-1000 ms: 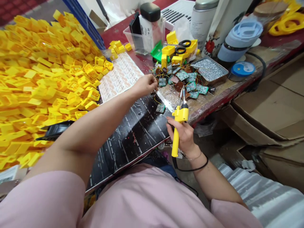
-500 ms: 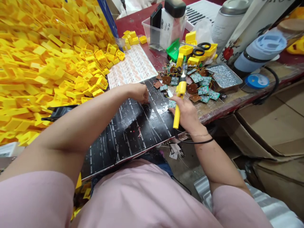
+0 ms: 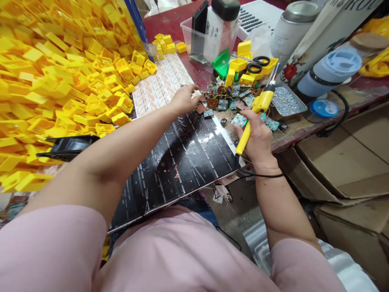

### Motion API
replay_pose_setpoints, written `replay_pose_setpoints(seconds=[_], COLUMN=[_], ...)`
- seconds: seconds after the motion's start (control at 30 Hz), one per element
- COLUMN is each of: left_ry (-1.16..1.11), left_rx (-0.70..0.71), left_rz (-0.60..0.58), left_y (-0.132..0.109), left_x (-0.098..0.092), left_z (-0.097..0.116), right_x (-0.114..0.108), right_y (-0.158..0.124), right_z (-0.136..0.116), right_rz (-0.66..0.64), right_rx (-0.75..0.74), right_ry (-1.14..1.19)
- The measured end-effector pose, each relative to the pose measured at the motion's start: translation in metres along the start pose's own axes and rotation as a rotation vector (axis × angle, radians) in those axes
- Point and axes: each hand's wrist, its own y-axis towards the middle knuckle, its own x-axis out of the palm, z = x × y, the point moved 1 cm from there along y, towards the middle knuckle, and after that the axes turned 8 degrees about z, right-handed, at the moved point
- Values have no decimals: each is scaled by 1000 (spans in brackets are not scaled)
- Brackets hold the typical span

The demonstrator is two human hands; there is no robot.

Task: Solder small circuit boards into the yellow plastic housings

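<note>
My right hand [image 3: 258, 138] grips a yellow soldering iron [image 3: 255, 108] by its handle, with the metal tip pointing up and to the right over a tray edge. Just beyond that hand lies a tangled pile of small green and brown circuit boards with thin wires [image 3: 231, 99]. My left hand [image 3: 184, 100] reaches across a black board [image 3: 182, 162], its fingertips pinched beside a white printed sheet [image 3: 158, 85]. Whatever lies between those fingers is too small to make out.
A huge heap of yellow plastic parts [image 3: 60, 93] fills the left. Behind the boards are black scissors [image 3: 254, 67], a metal tray of screws [image 3: 285, 101], a plastic box [image 3: 194, 38] and a spray can [image 3: 291, 24]. Cardboard boxes [image 3: 343, 162] stand at the lower right.
My right hand has moved right over the circuit boards, and the iron now leans to the right. My left hand has lifted forward off the black board toward the white sheet.
</note>
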Motion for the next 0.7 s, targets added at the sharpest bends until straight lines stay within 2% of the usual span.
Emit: replay_pose_setpoints(seconds=[0.07,0.13,0.23,0.3,0.43,0.57,0.63,0.7], left_ry=[-117,-199,-304,-372,-482,-511,-519,-557], left_rx=[-79,-117,-145,-135,-96,-165,-178,-191], left_rz=[27,58,86,75,84,90,39,-29], left_y=[14,26,37,40,30,8,0,-3], left_x=[11,26,49,62,80,87,87,81], left_z=[3,9,22,33,66,98,103,100], right_x=[2,4,3,-4,-20,-27,-27,-27], right_y=[3,4,-1,-10,-30,-40,-42,-43], right_z=[2,4,3,-2,-20,-36,-41,-44], right_rz=[54,38,-17,17,152,195,188,194], right_rx=[0,9,13,10,1,11,-4,-32], right_ry=[-22,-18,39,79,104,114,108,91])
